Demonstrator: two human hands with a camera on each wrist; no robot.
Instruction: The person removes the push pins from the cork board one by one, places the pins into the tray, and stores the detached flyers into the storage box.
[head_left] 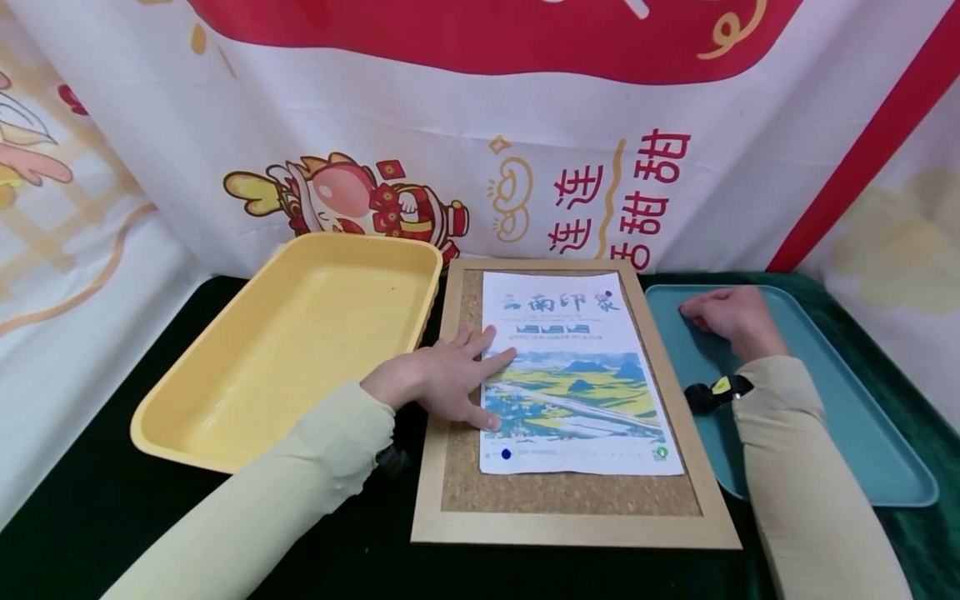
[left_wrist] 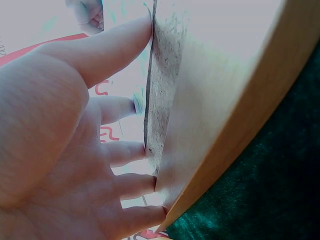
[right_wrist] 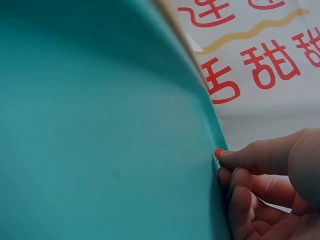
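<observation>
On the table [head_left: 337,567], a yellow tray [head_left: 292,358] is lying at the nine o'clock side of a corkboard [head_left: 570,497]. The left hand [head_left: 453,381], fingers spread and straight, is resting on the nine o'clock edge of a printed sheet [head_left: 581,392]. A blue pin [head_left: 506,454] is sitting at the sheet's seven o'clock, a dark pin [head_left: 608,293] at one. Toward three o'clock, a sleeve [head_left: 817,483] is partly hiding a teal tray [head_left: 847,425]; at its eleven o'clock corner, the right hand [head_left: 738,321] is pinching a red pin [right_wrist: 219,153].
</observation>
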